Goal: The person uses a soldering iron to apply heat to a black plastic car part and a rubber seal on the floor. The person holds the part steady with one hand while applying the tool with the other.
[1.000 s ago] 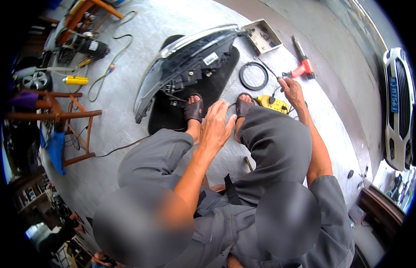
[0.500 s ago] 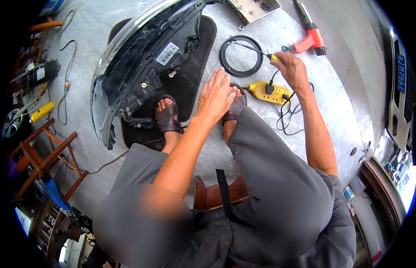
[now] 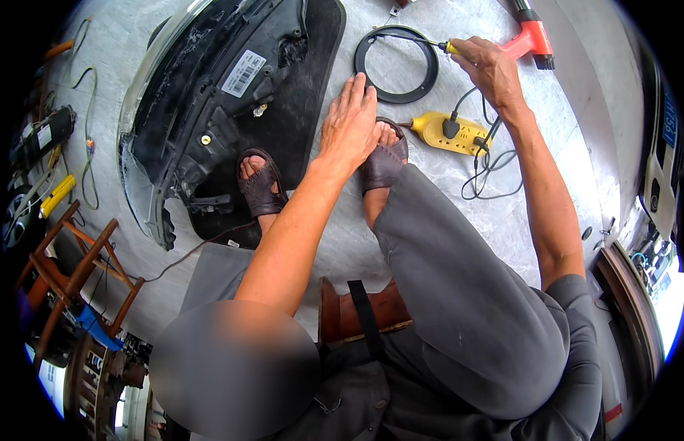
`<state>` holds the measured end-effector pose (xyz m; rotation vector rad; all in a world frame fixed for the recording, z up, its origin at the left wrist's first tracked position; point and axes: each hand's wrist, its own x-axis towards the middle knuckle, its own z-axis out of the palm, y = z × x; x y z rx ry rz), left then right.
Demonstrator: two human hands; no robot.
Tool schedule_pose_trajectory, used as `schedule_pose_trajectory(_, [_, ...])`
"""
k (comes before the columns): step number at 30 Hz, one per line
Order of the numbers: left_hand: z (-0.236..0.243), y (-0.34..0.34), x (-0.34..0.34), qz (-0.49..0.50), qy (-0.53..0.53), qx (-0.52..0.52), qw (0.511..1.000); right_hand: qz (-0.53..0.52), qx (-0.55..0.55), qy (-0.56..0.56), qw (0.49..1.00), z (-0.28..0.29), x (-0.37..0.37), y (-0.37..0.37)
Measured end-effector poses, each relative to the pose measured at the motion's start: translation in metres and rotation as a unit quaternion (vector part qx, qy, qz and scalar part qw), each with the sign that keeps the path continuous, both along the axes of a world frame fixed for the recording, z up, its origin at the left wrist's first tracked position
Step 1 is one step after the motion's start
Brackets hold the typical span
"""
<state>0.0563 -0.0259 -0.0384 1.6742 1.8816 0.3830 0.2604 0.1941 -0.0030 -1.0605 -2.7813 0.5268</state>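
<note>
My right hand [image 3: 492, 70] is closed around the yellow handle of a screwdriver [image 3: 450, 48]. Its long thin shaft points left, across the black ring [image 3: 363, 62] lying on the floor. My left hand [image 3: 348, 125] is palm down with fingers stretched out, holding nothing. Its fingertips come up to the ring's lower left edge; whether they touch it I cannot tell. To the left, a car headlight unit [image 3: 217, 110] with a clear lens and black housing rests on a black mat [image 3: 323, 51].
A yellow power strip [image 3: 437, 131] with black plugs and a looped cable [image 3: 496, 173] lies below my right hand. Beyond that hand is a red heat gun [image 3: 531, 40]. My sandalled feet [image 3: 261, 180] flank my left forearm. A wooden stool frame [image 3: 77, 272] stands far left.
The view has shifted, so the headlight sits further left and the metal box at the top has nearly left the picture. My left fingertips are nearer the ring; my right hand keeps the screwdriver.
</note>
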Motion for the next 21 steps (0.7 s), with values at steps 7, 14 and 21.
schedule_pose_trajectory(7, [-0.004, 0.0, 0.003, -0.006, 0.004, -0.001, 1.0, 0.019, 0.006, -0.019, 1.0, -0.004, -0.004, 0.002])
schedule_pose_trajectory(14, [-0.011, 0.0, 0.008, 0.002, -0.01, -0.032, 0.999, 0.024, 0.001, -0.02, 1.0, -0.017, 0.0, 0.003])
schedule_pose_trajectory(21, [-0.012, 0.0, 0.013, 0.013, -0.006, -0.058, 0.998, 0.036, -0.022, -0.026, 0.999, -0.012, 0.005, 0.003])
